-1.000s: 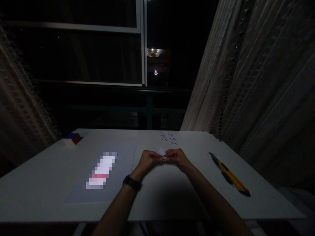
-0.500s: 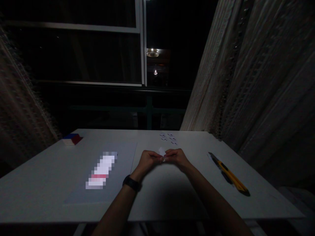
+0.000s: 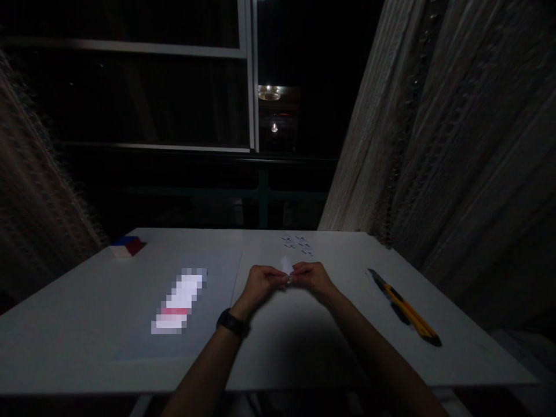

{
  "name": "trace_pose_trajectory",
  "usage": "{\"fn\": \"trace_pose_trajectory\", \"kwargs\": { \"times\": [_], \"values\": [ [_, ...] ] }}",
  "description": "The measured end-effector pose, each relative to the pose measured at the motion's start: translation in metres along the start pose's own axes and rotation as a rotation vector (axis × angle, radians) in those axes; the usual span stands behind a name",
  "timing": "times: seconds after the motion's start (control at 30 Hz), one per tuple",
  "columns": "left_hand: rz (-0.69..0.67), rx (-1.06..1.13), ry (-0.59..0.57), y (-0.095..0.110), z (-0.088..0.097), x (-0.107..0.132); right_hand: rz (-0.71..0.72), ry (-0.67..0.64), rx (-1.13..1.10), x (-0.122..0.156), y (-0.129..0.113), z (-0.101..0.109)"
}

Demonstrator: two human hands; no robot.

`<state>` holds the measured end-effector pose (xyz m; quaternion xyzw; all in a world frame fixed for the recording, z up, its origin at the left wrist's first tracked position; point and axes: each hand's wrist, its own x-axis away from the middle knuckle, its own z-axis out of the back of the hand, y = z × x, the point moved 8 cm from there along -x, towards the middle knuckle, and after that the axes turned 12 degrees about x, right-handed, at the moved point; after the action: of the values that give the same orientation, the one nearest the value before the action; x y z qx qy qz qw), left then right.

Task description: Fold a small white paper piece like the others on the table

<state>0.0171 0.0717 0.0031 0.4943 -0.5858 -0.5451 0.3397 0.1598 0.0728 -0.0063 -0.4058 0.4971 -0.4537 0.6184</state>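
My left hand (image 3: 263, 280) and my right hand (image 3: 313, 277) meet over the middle of the white table (image 3: 278, 359). Between their fingertips they pinch a small piece of white paper (image 3: 286, 265), which sticks up beyond the fingers. Its lower part is hidden by the fingers, and a small pale bit shows just below the tips. Beyond the hands lie several small white paper pieces with dark marks (image 3: 304, 245). A dark watch (image 3: 233, 323) is on my left wrist.
At right lies a yellow and black utility knife (image 3: 408, 313). A large pale sheet (image 3: 217, 289) at left bears a bright, pixelated rectangle (image 3: 182, 301). A blue, red and white block (image 3: 125, 246) sits at the far left corner. Curtains (image 3: 369, 127) hang beyond the table.
The fingertips have shifted slightly around the white paper, and its visible part sits a little higher and looks different in outline. Everything else lies as before.
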Motion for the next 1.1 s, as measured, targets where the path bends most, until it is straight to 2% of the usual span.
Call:
{"fn": "trace_pose_trajectory", "kwargs": {
  "times": [0.33,0.5,0.8,1.1],
  "values": [
    [0.016,0.062,-0.019,0.0029,-0.0020,0.0028,0.018,-0.032,-0.071,-0.0006,-0.0009,-0.0019],
    [0.007,0.059,0.019,0.0031,-0.0014,0.0017,0.005,0.008,-0.093,-0.0011,0.0011,-0.0006],
    [0.014,0.166,0.080,-0.0021,-0.0001,-0.0006,-0.026,-0.021,-0.151,0.0000,0.0019,-0.0035],
    [0.012,0.159,0.056,-0.0034,-0.0003,-0.0019,-0.047,-0.063,-0.225,0.0006,0.0038,-0.0062]
  ]
}}
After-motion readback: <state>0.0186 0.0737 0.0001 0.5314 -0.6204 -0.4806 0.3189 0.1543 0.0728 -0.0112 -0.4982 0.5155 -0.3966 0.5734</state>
